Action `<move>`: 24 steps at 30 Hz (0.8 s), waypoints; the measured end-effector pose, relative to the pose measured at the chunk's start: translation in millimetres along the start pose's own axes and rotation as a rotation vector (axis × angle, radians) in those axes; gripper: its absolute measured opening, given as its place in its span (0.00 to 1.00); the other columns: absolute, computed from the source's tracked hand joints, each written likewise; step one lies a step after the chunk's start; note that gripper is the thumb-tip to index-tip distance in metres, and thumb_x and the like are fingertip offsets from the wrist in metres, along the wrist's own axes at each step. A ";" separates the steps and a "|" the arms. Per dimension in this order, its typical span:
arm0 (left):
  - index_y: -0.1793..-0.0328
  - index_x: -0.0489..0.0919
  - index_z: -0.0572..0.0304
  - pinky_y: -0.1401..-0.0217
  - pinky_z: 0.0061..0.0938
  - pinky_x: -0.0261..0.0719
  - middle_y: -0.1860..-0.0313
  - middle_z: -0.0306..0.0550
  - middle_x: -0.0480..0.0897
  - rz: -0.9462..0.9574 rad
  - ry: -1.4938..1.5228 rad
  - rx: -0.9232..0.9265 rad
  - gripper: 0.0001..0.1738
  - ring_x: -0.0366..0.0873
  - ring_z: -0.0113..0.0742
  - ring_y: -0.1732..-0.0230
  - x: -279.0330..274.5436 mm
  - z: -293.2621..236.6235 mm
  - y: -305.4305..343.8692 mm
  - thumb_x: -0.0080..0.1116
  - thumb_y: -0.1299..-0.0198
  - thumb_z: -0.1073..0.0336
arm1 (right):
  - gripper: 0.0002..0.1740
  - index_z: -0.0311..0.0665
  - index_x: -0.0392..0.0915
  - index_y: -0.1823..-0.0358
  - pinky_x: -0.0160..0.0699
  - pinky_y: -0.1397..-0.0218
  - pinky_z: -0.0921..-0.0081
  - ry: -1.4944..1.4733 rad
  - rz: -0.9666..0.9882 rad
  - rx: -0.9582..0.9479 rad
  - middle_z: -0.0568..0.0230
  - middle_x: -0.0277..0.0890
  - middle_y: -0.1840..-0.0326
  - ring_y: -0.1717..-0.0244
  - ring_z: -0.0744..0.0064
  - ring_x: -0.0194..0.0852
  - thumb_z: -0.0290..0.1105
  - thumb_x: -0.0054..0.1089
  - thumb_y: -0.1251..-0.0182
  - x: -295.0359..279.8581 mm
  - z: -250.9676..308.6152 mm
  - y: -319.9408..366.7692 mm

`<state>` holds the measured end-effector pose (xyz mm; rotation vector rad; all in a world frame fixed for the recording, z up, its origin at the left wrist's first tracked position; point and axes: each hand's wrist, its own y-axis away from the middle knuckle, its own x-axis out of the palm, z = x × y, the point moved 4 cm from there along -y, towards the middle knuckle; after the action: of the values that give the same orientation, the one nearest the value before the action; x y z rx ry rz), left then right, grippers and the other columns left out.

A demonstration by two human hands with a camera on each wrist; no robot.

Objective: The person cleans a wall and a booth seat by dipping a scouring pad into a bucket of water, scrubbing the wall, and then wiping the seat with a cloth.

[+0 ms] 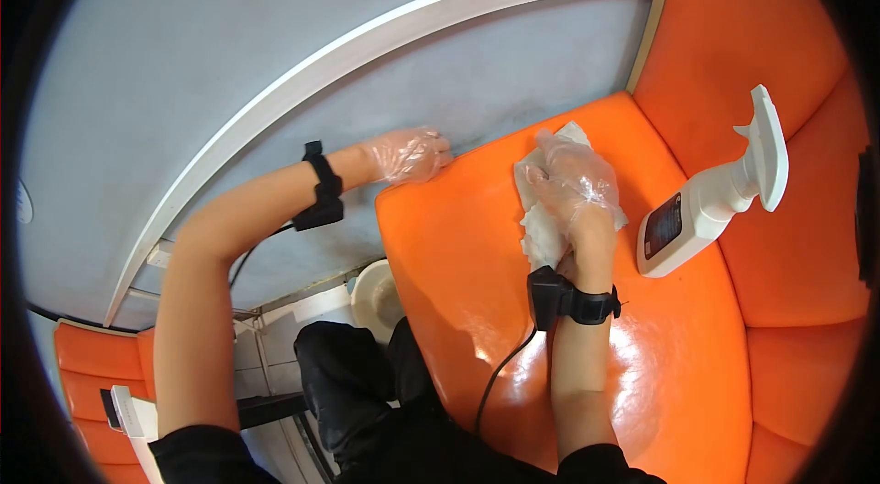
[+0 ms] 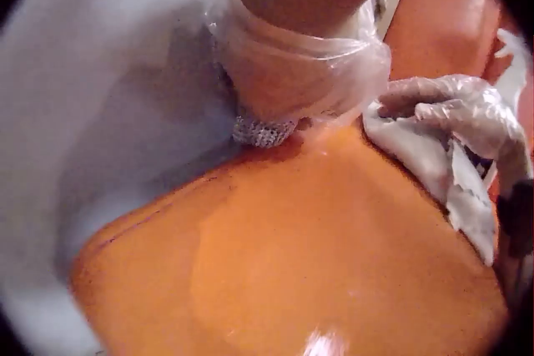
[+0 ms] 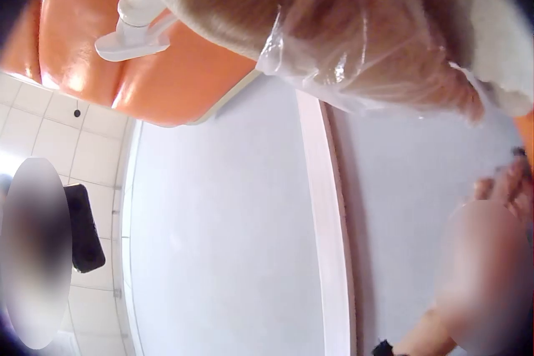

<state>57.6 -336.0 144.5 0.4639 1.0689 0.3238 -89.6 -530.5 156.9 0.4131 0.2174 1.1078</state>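
Observation:
My left hand, in a clear plastic glove, is at the back left edge of the orange seat, close to the grey wall. In the left wrist view, its fingers hold a silvery mesh scouring pad down at the seat's edge; the hand hides part of the pad. My right hand, gloved the same way, grips a crumpled whitish cloth on the seat top. The left wrist view shows the cloth's loose end hanging below the curved fingers.
A white spray bottle leans at a slant on the seat, right of my right hand, near the orange backrest. A pale bucket stands on the floor left of the seat. A white rail runs along the wall.

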 end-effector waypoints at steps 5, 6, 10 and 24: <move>0.55 0.75 0.60 0.46 0.31 0.70 0.56 0.42 0.76 -0.365 -0.020 -0.127 0.10 0.71 0.37 0.51 -16.3 26.7 -81.3 0.48 0.34 0.62 | 0.17 0.36 0.78 0.52 0.79 0.54 0.60 0.482 -0.060 -0.387 0.50 0.81 0.58 0.56 0.51 0.79 0.37 0.58 0.39 -2.9 17.6 -14.4; 0.55 0.75 0.60 0.46 0.30 0.70 0.57 0.41 0.76 -0.440 0.010 -0.235 0.10 0.71 0.36 0.51 -31.0 33.8 -98.6 0.48 0.35 0.62 | 0.16 0.36 0.78 0.53 0.79 0.53 0.60 0.582 -0.074 -0.465 0.50 0.81 0.58 0.56 0.50 0.78 0.37 0.58 0.39 -2.8 19.7 -17.4; 0.54 0.75 0.60 0.45 0.30 0.69 0.59 0.41 0.75 -0.560 -0.107 -0.271 0.11 0.71 0.36 0.51 -49.3 46.6 -116.6 0.48 0.36 0.62 | 0.15 0.36 0.78 0.56 0.78 0.52 0.59 0.686 -0.086 -0.652 0.50 0.81 0.59 0.54 0.50 0.78 0.37 0.58 0.39 -4.5 3.7 -38.8; 0.57 0.79 0.59 0.43 0.29 0.70 0.53 0.42 0.78 -0.400 0.042 -0.253 0.11 0.73 0.37 0.48 -38.2 51.2 -136.3 0.49 0.38 0.63 | 0.12 0.36 0.79 0.66 0.78 0.55 0.55 1.020 -0.125 -0.688 0.50 0.80 0.62 0.57 0.46 0.77 0.38 0.55 0.36 -8.9 24.5 -28.5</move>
<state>90.4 -481.6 124.2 0.0131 1.1166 0.1109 -61.0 -554.6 166.6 -0.8029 0.7108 1.1121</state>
